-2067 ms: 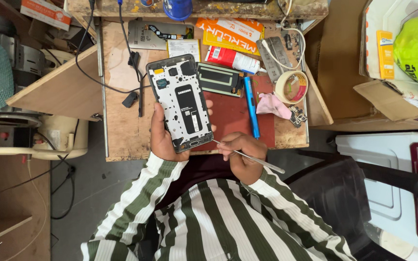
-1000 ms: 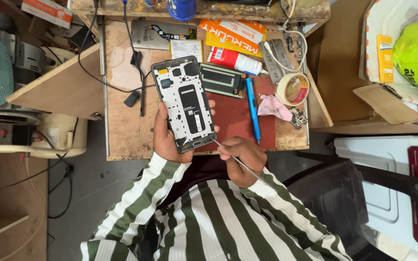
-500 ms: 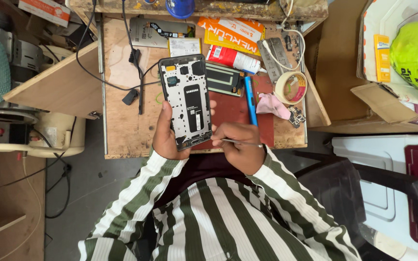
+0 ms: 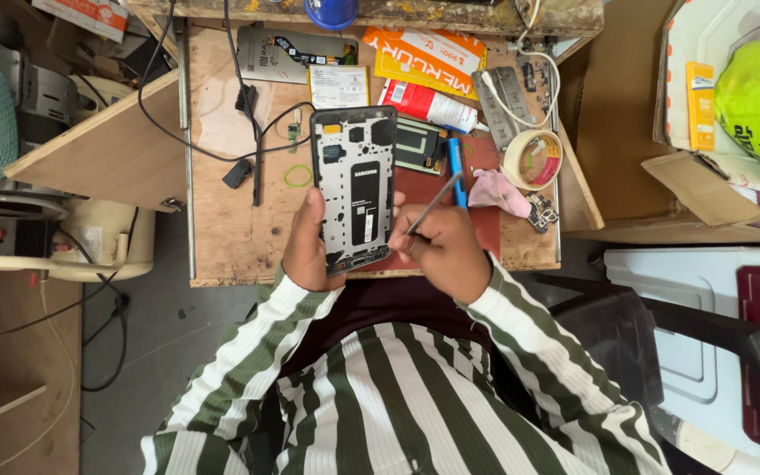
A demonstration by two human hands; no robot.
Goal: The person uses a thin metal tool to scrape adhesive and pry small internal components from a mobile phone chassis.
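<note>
1. The left hand (image 4: 308, 246) grips the opened smartphone (image 4: 355, 189) from below, thumb along its left edge and fingers wrapped behind, holding it upright over the near edge of the wooden workbench (image 4: 222, 220). The back cover is off, so the inner frame faces the camera. A firm hold low on the frame looks wise, so the upper part stays free of pressure.

2. The right hand (image 4: 443, 255) pinches a thin metal tool (image 4: 433, 204), probably tweezers or a pick, between thumb and fingertips. The handle end points up and right; the working tip sits hidden at the phone's lower right edge.

3. Judging by this pose, small, shallow movements at that edge suit best. Levering hard could scratch the frame or make the tool slip toward the left thumb.

4. Bracing the right wrist against the bench edge or the phone should steady the tip.

5. Nearby lie a blue tool (image 4: 455, 171), a roll of tape (image 4: 533, 158), a pink cloth (image 4: 496, 189) and a small green ring (image 4: 297, 175). All are apart from both hands.
</note>
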